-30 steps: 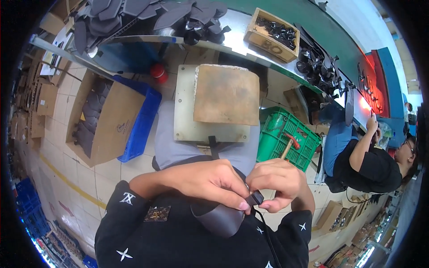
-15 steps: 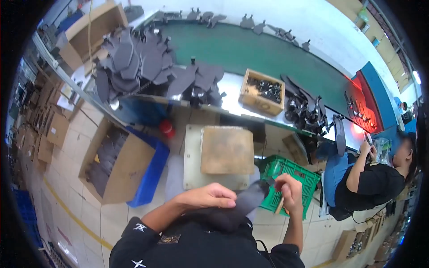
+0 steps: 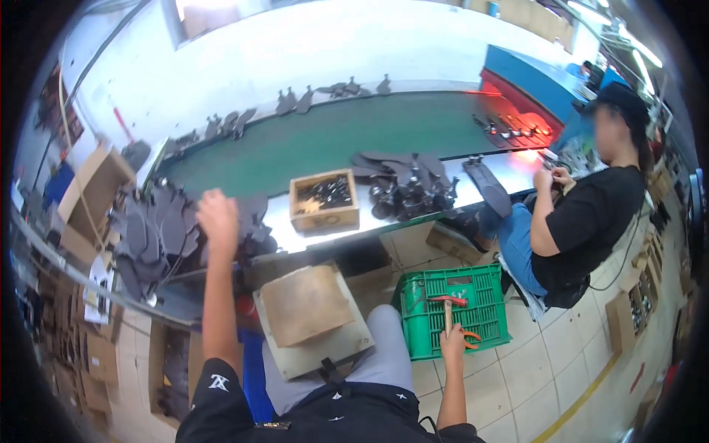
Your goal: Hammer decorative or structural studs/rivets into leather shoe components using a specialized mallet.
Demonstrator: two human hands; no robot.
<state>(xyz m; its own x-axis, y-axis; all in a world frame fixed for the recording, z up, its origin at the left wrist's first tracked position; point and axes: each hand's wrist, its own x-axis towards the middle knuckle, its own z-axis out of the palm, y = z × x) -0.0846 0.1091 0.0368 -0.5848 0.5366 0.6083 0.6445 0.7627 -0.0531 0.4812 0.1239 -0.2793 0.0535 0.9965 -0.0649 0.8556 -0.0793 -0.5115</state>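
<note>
My left hand is stretched out over the heap of dark grey sole-shaped pieces at the bench's left end. Its fingers are bent and slightly blurred, and whether they touch or grip a piece is hidden. Low on the right, my right hand is closed round the wooden handle of a hammer with a red and dark head, held over the green crate. Orange tool handles show just beside this hand. On my lap a worn tan block rests on a pale board.
A wooden box of small dark parts stands on the bench. Right of it lie more grey pieces with black ends. Behind runs a green belt. The green plastic crate is by my right knee. A co-worker sits at right.
The grey piece between my hands is gone from above my lap. My left hand has moved forward and left to the heap; my right hand has lowered with the hammer. The view has shifted.
</note>
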